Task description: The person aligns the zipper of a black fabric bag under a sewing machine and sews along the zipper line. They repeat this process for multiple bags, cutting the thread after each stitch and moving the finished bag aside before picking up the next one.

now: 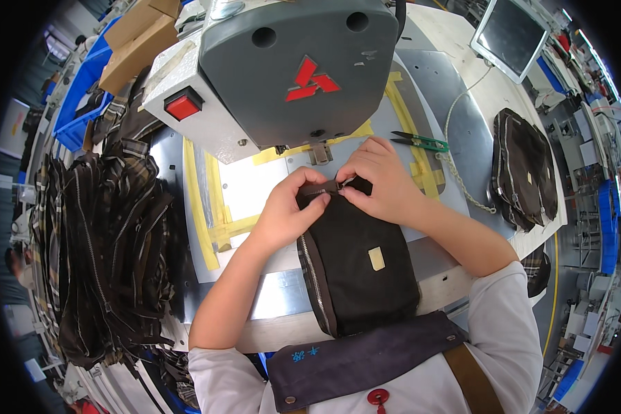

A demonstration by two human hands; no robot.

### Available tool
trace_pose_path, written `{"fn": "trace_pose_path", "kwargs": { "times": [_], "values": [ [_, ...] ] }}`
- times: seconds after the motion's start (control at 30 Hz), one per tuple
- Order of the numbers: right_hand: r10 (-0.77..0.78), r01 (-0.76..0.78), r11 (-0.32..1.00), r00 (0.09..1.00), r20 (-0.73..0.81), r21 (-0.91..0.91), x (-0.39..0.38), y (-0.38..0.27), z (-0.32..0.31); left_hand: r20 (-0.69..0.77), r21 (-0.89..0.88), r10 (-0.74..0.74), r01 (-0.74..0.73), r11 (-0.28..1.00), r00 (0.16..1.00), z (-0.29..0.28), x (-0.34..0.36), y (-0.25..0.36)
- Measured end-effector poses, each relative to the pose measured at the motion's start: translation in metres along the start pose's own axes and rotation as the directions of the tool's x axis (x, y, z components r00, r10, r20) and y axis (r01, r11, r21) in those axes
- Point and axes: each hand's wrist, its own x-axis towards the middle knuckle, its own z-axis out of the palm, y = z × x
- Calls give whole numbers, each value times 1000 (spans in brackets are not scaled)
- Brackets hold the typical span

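Below the sewing machine head [283, 69], the left hand [283, 214] and right hand [383, 183] pinch the black pouch [359, 269] at its zipper end [328, 188], positioning it; feeding it squarely under the presser foot [319, 153] likely comes next.

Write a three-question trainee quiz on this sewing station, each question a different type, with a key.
1. True or false: the left hand and the right hand both pinch the top edge of the black pouch.
2. The green-handled snips lie: A) to the right of the hands, B) on the pile of zippered pieces, C) in the blue bin.
3. Fill in: the button on the sewing machine head is ___.

Key: 1 true; 2 A; 3 red.
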Motion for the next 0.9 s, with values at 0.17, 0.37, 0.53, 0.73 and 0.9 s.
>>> {"fn": "trace_pose_path", "kwargs": {
  "times": [0.17, 0.37, 0.53, 0.73, 0.9],
  "values": [
    [-313, 291, 913, 949, -36, -285, -1, 1, 4, -178, 97, -61, 80, 992, 982, 10, 1, 1],
    [-263, 220, 942, 954, -147, -254, 1, 0, 11, -203, 387, 359, -262, 884, 911, 18, 3, 2],
    [-339, 329, 926, 941, -22, -186, -7, -6, 4, -112, 473, 376, -283, 834, 920, 16, -3, 0],
    [54, -59, 996, 996, 67, 69, 13, -4, -16, -35, 559, 440, -347, 753, 897, 19, -3, 0],
    [171, -240, 963, 898, 406, 123, 20, 4, -19, 15, 632, 462, -367, 683, 887, 21, -4, -1]
  ]
}}
